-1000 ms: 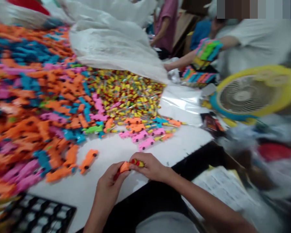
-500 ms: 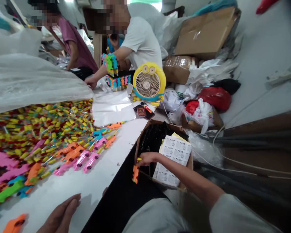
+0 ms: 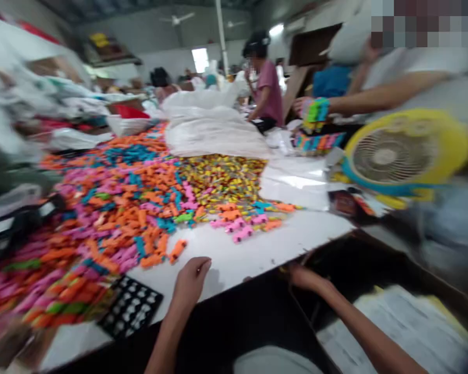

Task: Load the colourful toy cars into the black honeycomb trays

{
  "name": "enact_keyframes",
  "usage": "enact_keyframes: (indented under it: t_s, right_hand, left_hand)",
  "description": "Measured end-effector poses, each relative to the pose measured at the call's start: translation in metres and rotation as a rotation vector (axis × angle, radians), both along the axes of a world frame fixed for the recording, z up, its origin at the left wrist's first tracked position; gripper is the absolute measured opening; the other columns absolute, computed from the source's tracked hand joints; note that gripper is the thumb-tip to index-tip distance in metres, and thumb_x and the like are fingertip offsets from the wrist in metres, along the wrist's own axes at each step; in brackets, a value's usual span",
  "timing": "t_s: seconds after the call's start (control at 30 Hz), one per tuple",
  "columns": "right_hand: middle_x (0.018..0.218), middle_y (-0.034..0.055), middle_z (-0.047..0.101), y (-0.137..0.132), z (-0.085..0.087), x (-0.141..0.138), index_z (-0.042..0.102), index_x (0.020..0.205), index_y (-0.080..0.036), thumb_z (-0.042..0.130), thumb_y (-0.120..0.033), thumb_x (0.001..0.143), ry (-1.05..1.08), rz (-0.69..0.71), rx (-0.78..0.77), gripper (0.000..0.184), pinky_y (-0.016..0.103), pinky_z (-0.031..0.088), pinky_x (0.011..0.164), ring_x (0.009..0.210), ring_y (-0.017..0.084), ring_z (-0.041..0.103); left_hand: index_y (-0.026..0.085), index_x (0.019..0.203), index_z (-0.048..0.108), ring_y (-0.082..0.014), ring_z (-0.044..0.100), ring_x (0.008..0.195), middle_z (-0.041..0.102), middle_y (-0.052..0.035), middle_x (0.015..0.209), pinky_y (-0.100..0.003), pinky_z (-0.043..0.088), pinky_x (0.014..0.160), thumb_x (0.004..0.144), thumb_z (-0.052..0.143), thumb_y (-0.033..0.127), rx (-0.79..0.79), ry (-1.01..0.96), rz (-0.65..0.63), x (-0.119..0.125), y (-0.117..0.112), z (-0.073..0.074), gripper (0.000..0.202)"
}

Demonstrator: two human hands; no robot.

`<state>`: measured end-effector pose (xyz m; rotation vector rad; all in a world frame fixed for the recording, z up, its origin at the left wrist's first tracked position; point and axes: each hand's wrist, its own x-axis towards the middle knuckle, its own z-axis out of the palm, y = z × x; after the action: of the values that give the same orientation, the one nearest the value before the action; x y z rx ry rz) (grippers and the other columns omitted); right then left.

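My left hand (image 3: 191, 280) rests on the white table (image 3: 249, 254) near its front edge, fingers curled loosely, nothing visible in them. An orange toy car (image 3: 177, 250) lies just beyond it, at the edge of a big heap of orange, pink and blue toy cars (image 3: 117, 208). My right hand (image 3: 302, 276) hangs off the table's edge over a dark cardboard box (image 3: 359, 265); its fingers are blurred and partly hidden. A pile of small yellow and red pieces (image 3: 222, 179) lies further back.
A black plastic tray (image 3: 130, 310) lies at the front left. A yellow and blue desk fan (image 3: 405, 153) stands at the right. White sacks (image 3: 214, 130) sit behind the piles. A printed paper sheet (image 3: 393, 332) lies at lower right. Other people work across the table.
The view swung back left to the table. My right hand has lifted from the box toward the table edge, the orange car gone from it. My left hand stays on the table.
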<state>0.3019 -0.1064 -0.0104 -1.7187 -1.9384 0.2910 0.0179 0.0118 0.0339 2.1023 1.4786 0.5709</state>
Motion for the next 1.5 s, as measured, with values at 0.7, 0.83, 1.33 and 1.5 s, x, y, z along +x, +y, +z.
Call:
enact_keyframes:
  t_s: [0.7, 0.83, 1.33, 1.5]
  right_hand:
    - [0.097, 0.0059, 0.062, 0.155, 0.001, -0.13, 0.062, 0.108, -0.02, 0.051, -0.021, 0.093, 0.352, 0.41, -0.241, 0.018, 0.029, 0.047, 0.081, 0.091, 0.017, 0.058]
    - [0.098, 0.0064, 0.063, 0.159, -0.003, -0.129, 0.061, 0.111, -0.019, 0.051, -0.013, 0.092, 0.275, 0.485, -0.209, 0.023, 0.029, 0.047, 0.082, 0.093, 0.018, 0.057]
    - [0.095, 0.0063, 0.063, 0.16, 0.0, -0.122, 0.063, 0.11, -0.018, 0.052, -0.004, 0.087, 0.287, 0.527, -0.209, 0.028, 0.028, 0.048, 0.079, 0.091, 0.018, 0.057]
    - [0.091, 0.0062, 0.063, 0.159, -0.004, -0.122, 0.063, 0.109, -0.019, 0.052, -0.008, 0.09, 0.25, 0.564, -0.131, 0.025, 0.027, 0.049, 0.075, 0.086, 0.017, 0.058]
  left_hand:
    - [0.02, 0.092, 0.061, -0.0191, 0.06, 0.088, 0.065, -0.0036, 0.092, -0.032, 0.048, 0.079, 0.082, 0.056, 0.024, -0.053, -0.02, 0.204, -0.038, 0.043, -0.034, 0.012]
    - [0.023, 0.097, 0.063, -0.0198, 0.061, 0.089, 0.066, -0.0033, 0.091, -0.033, 0.048, 0.081, 0.084, 0.053, 0.031, -0.09, -0.249, 0.177, -0.036, 0.03, -0.034, 0.018]
    - [0.022, 0.094, 0.066, -0.0167, 0.058, 0.081, 0.06, -0.0025, 0.085, -0.028, 0.046, 0.074, 0.085, 0.055, 0.031, -0.129, -0.396, 0.155, -0.032, 0.028, -0.03, 0.017]
    - [0.023, 0.093, 0.067, -0.0164, 0.057, 0.08, 0.059, -0.0018, 0.083, -0.028, 0.045, 0.074, 0.083, 0.057, 0.03, -0.167, -0.403, 0.16, -0.03, 0.028, -0.028, 0.016]
